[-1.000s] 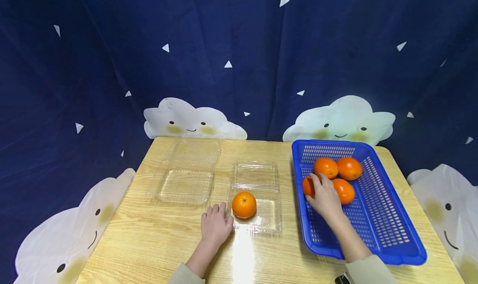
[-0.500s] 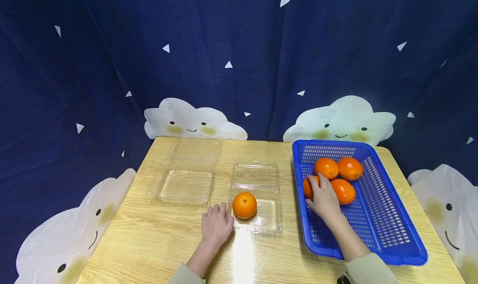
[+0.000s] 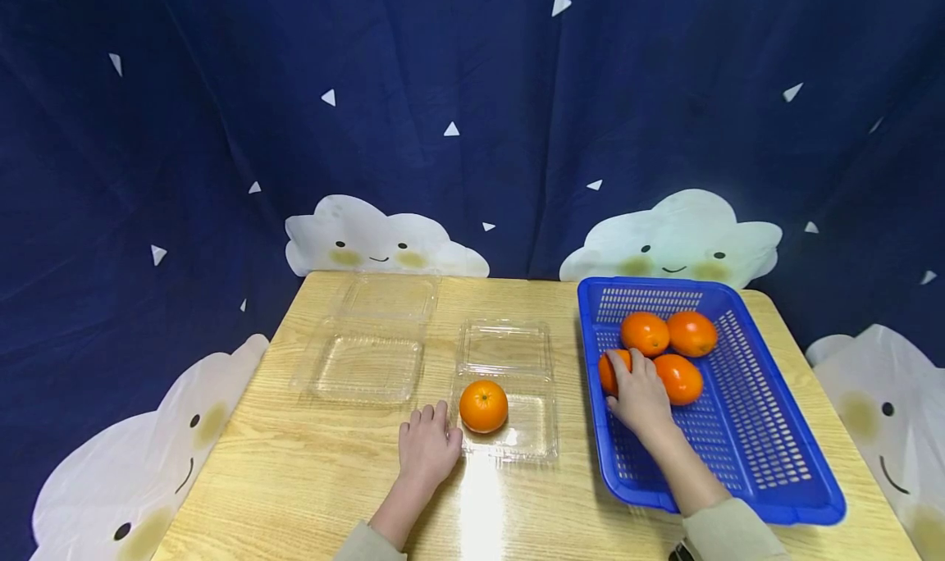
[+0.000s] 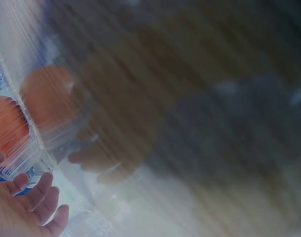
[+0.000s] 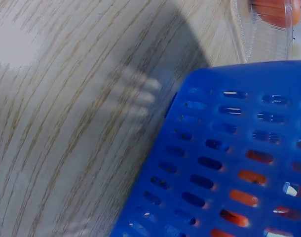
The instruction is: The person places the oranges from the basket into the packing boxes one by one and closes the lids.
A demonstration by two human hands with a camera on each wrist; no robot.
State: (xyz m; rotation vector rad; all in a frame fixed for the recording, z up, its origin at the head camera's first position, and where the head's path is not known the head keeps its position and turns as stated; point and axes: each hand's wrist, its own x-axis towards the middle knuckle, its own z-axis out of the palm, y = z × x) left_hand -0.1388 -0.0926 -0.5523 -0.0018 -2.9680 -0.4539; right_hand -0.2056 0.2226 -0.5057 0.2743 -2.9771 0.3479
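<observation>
In the head view my right hand [image 3: 639, 397] reaches into the blue basket [image 3: 801, 430], fingers and thumb curled round an orange [image 3: 611, 371] at its left wall. This orange is partly hidden by the fingers. Three more oranges lie beside it, one of them [image 3: 678, 379] close against the hand. My left hand [image 3: 428, 449] rests at the left edge of a clear plastic clamshell box [image 3: 533, 430], its fingers loosely bent. A single orange [image 3: 483, 407] sits in the left part of that box. The left wrist view shows the left fingers [image 4: 47, 200] beside the clear plastic.
A second clear clamshell box [image 3: 369, 368] lies with its lid laid back on the left of the wooden table [image 3: 295, 479]. Behind the table hangs a dark blue curtain [image 3: 472, 69] with clouds and triangles. The basket's slotted wall [image 5: 190, 148] fills much of the right wrist view.
The fingers of my right hand have shifted slightly on the orange in the basket. My left hand has stayed in place, and so have the boxes and the other oranges.
</observation>
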